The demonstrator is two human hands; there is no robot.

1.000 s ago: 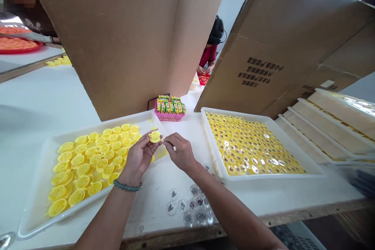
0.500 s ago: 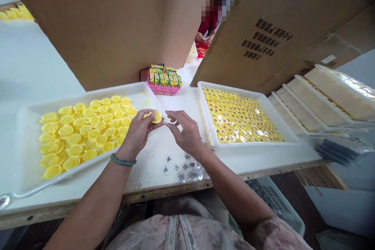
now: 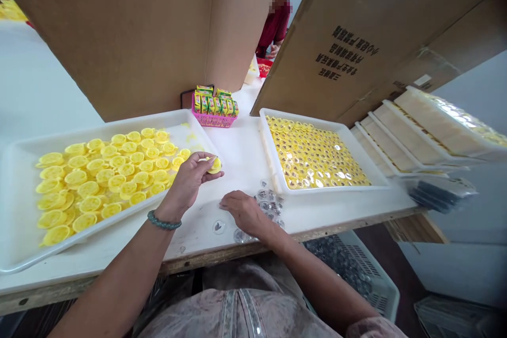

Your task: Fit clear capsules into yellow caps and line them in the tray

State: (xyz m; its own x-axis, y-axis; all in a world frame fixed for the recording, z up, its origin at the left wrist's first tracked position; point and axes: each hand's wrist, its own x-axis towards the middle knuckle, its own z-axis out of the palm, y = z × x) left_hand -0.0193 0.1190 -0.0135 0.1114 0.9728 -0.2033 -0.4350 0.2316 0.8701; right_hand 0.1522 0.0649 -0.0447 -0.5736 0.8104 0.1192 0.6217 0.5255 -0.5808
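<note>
the small yellow plastic cup (image 3: 216, 166) is on the near side of the pink basket (image 3: 214, 120), raised in the left hand (image 3: 193, 178), its fingers pinched around it with the thumb on top. it looks light and fairly stiff, probably smooth enough to slip or turn; the rim seems the best hold, pinched lightly. the right hand (image 3: 243, 214) is down at the counter (image 3: 245, 142), farther to the near side of the basket, its fingers bent and close together; whether they have hold of anything cannot be told. beside them lies a clear disc (image 3: 218, 227) with a dark print, likely thin, slick and easily scratched, best taken by its edge.
</note>
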